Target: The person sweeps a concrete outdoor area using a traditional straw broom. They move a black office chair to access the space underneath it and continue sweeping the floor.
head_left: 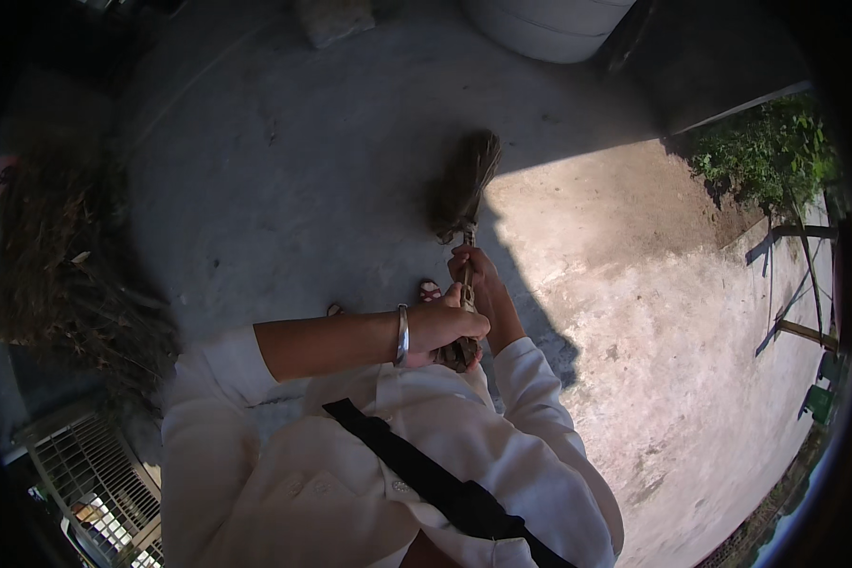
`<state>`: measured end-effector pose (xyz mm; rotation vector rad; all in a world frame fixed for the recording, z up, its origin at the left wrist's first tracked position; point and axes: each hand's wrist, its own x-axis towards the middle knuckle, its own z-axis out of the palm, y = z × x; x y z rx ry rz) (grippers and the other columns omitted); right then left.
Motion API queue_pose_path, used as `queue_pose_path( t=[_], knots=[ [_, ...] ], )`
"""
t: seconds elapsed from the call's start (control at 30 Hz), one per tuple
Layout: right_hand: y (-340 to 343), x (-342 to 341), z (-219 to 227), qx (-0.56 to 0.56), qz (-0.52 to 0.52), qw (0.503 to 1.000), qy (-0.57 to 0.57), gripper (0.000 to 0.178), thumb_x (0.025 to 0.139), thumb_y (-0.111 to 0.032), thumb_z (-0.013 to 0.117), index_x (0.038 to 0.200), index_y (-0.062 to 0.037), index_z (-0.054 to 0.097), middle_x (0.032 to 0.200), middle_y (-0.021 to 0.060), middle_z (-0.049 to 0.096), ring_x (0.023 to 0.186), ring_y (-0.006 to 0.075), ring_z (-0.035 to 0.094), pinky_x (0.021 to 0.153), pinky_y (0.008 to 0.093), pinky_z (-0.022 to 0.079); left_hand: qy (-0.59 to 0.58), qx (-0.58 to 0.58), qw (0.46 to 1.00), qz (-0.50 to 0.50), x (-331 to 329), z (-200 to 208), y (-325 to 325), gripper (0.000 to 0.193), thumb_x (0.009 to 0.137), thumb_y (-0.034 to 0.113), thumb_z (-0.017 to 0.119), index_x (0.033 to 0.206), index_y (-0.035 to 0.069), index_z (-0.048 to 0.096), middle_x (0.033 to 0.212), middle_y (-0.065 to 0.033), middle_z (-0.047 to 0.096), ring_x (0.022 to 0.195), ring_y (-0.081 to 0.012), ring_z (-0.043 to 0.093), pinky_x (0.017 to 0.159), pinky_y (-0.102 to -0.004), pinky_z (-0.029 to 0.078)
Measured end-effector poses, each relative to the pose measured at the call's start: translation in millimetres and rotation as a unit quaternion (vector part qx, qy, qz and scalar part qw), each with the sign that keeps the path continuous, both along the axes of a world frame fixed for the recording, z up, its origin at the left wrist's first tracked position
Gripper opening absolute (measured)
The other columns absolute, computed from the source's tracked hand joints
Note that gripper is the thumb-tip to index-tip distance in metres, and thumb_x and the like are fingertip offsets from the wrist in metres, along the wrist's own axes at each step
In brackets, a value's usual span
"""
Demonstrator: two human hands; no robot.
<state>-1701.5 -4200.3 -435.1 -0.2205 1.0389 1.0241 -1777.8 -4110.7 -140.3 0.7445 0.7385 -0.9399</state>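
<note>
A short straw broom (463,189) points away from me, its bushy head resting on the concrete floor (284,180) at the edge of shade and sunlight. My left hand (445,327), with a silver bangle on the wrist, grips the near end of the broom handle. Further up the same handle, my right hand (476,268) is closed around it. Both arms wear white sleeves, and a black strap crosses my chest. My toes (430,289) show just below the hands.
A heap of dry twigs and brush (62,275) lies at the left. A large white round tank (544,24) stands at the top. Green plants (772,151) grow at the right. A metal grate (95,473) sits at the lower left.
</note>
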Motion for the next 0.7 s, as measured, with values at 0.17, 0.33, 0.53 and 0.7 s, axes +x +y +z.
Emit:
queue_pose_path(
  t=[0.17,0.33,0.53,0.7],
  knots=[
    [-68,47,-9,-0.097,0.033,0.988,-0.114,0.018,0.074,0.003,0.041,0.06,-0.0083,0.037,0.051,0.0011,0.037,0.039,0.0115,0.037,0.037,0.0232,0.039,-0.034,-0.109,0.993,0.018,21,-53,0,0.075,0.07,0.0,0.05,0.132,0.015,0.009,0.063,-0.0036,0.041,0.051,-0.0106,0.043,0.044,-0.0226,0.038],
    [-39,49,-9,-0.239,-0.021,0.961,-0.137,0.021,0.078,-0.005,0.039,0.059,-0.0105,0.036,0.051,0.0013,0.037,0.042,0.012,0.039,0.04,0.024,0.04,-0.074,-0.138,0.988,0.018,0,-68,60,0.081,0.07,0.001,0.05,0.135,0.016,0.004,0.076,-0.0046,0.043,0.051,-0.0074,0.04,0.041,-0.0205,0.035],
    [73,53,30,-0.122,0.04,0.976,-0.173,0.013,0.074,0.003,0.042,0.07,-0.0082,0.038,0.056,0.002,0.04,0.043,0.0115,0.039,0.039,0.0238,0.038,-0.108,-0.04,0.992,0.042,-18,-10,110,0.081,0.075,0.004,0.049,0.134,0.018,-0.004,0.071,-0.0029,0.041,0.055,-0.0107,0.045,0.047,-0.0271,0.041],
    [213,58,73,-0.017,0.178,0.967,-0.182,0.013,0.079,-0.003,0.043,0.068,-0.0069,0.038,0.053,0.0022,0.039,0.042,0.0122,0.038,0.039,0.0238,0.037,-0.082,0.079,0.986,0.122,-12,22,159,0.08,0.078,0.003,0.046,0.133,0.02,-0.01,0.076,-0.0055,0.045,0.054,-0.013,0.048,0.048,-0.0292,0.043]
  ],
)
